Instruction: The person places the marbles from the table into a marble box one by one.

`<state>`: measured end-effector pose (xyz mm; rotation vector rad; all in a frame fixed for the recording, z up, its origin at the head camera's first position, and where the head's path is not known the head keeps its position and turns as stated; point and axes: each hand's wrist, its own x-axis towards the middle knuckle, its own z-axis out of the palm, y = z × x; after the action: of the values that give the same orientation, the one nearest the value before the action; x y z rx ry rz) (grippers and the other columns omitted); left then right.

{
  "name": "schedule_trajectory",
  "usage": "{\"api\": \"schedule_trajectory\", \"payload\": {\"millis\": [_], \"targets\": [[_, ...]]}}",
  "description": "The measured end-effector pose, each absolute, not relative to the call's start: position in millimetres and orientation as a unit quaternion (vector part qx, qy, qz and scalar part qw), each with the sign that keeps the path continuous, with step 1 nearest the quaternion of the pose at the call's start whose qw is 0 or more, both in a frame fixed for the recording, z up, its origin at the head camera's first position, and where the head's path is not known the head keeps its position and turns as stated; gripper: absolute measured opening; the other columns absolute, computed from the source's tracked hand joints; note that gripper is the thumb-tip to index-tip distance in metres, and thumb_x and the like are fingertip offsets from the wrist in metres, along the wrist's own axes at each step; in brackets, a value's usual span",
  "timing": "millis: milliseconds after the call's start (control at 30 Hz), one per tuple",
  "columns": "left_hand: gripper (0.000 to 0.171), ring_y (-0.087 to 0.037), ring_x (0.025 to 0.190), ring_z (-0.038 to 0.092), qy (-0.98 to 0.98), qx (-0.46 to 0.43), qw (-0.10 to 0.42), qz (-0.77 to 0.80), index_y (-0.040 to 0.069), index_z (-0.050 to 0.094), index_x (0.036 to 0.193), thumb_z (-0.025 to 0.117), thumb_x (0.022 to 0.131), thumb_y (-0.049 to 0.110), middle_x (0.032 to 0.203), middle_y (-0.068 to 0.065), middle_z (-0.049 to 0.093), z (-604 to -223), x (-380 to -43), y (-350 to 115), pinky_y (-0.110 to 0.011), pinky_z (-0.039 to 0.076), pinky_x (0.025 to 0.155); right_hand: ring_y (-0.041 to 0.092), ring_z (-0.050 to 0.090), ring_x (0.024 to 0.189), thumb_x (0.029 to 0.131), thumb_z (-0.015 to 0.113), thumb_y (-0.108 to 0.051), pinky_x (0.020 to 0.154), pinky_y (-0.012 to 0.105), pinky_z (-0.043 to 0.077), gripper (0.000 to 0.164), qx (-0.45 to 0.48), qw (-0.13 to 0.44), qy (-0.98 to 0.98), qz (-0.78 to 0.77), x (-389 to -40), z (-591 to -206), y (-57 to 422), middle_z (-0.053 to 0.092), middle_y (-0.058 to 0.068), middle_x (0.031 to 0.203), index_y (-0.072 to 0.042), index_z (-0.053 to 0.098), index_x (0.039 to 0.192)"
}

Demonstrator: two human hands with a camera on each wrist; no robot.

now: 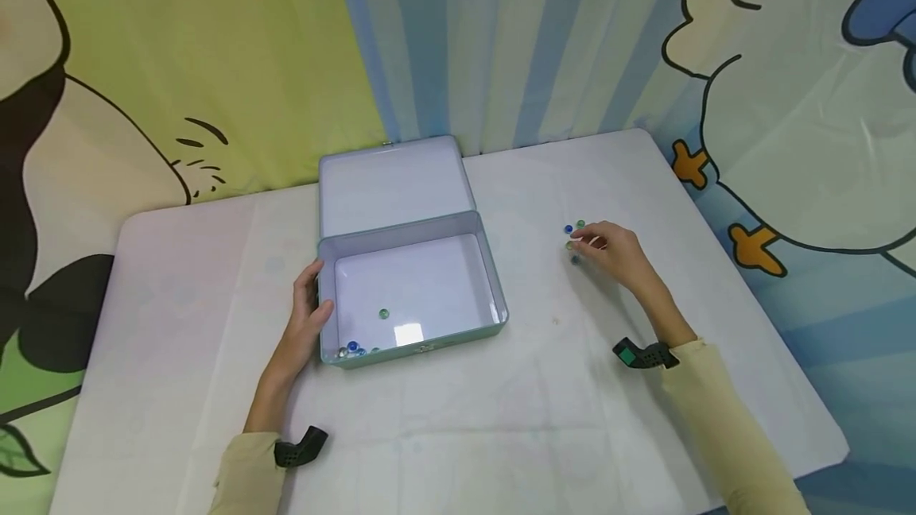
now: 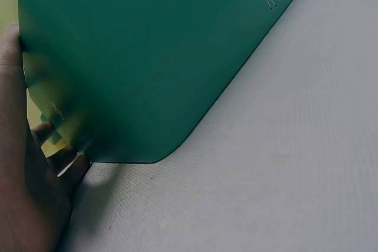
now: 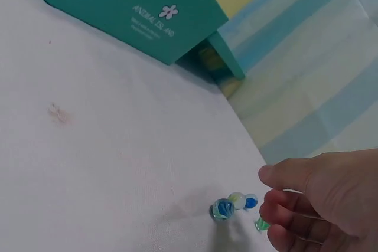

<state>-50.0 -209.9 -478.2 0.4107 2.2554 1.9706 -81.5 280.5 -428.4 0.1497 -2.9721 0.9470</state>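
A green metal box [image 1: 422, 350] with a pale inside lies with its hinged lid [image 1: 393, 185] swung back. At its left wall my left hand [image 1: 299, 332] grips the box, the thumb near the rim. Inside are a green marble [image 1: 384, 314], a blue marble [image 1: 352, 346] and a few more in the near left corner. To the right of the box, my right hand [image 1: 611, 251] hovers over several loose marbles, its fingers bent and the thumb apart from them. Among these are a teal swirled marble [image 3: 222, 209], a whitish marble [image 3: 237, 200] and a green marble [image 3: 262, 224].
A white cloth [image 1: 458, 451] covers the table. Behind it hangs a patterned curtain [image 1: 487, 46] with cartoon figures, meeting the table's back edge. A small brownish stain [image 3: 59, 113] marks the cloth between the box and the right hand.
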Motion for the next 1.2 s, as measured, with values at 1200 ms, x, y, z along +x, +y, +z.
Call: {"api": "schedule_trajectory", "payload": {"millis": [1200], "targets": [[0.062, -0.022, 0.143, -0.010, 0.752, 0.139, 0.052, 0.642, 0.020, 0.012, 0.145, 0.044, 0.092, 0.019, 0.154, -0.003, 0.000, -475, -48, -208, -0.048, -0.008, 0.112, 0.007, 0.058, 0.075, 0.082, 0.067, -0.014, 0.068, 0.021, 0.049, 0.018, 0.261, 0.010, -0.890, 0.373, -64, -374, 186, 0.061, -0.001, 0.092, -0.013, 0.067, 0.100]]}}
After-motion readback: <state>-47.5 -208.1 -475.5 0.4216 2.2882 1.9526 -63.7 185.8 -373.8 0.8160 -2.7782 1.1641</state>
